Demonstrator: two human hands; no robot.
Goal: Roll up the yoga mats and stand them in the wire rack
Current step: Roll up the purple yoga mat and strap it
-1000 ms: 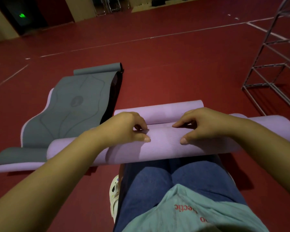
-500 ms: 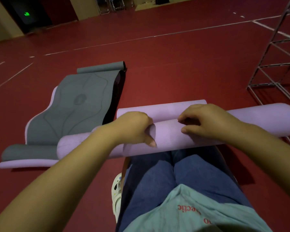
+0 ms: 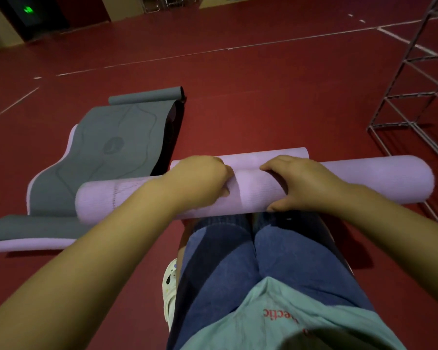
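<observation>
A lilac yoga mat [image 3: 364, 183] lies rolled into a thick tube across the floor just past my knees. A short unrolled strip of it [image 3: 250, 159] still shows beyond the roll. My left hand [image 3: 200, 179] grips the roll left of centre, fingers curled over its far side. My right hand [image 3: 299, 183] grips it right of centre, thumb on the near side. A second mat, grey with a lilac underside [image 3: 106, 152], lies wavy and mostly unrolled to the left. The wire rack [image 3: 420, 97] stands at the right.
The floor is dark red with white court lines [image 3: 213, 50]. My legs in blue jeans [image 3: 263, 261] and a white shoe [image 3: 171, 281] are below the roll. A dark doorway with a green light [image 3: 28, 10] is at far left.
The roll has turned forward and grown thicker, taking up more of the flat strip. Both hands have shifted over the top of the roll with it.
</observation>
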